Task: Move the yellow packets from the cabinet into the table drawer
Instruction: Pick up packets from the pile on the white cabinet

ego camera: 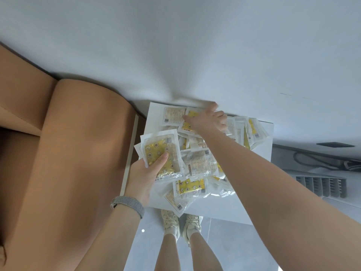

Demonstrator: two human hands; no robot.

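Soft, even, bright daylight, cool bluish cast, faint shadows, glare on the clear packet wrappers (172, 165), right hand (207, 119) motion-blurred, strong wide-angle bending toward the edges

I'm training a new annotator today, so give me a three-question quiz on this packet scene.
1. True or false: the left hand grips a yellow packet.
2. Where does the right hand reach? A) far end of the drawer B) the cardboard box
3. Fill in: the left wrist wears a grey ____.

Key: 1 true; 2 A; 3 band.
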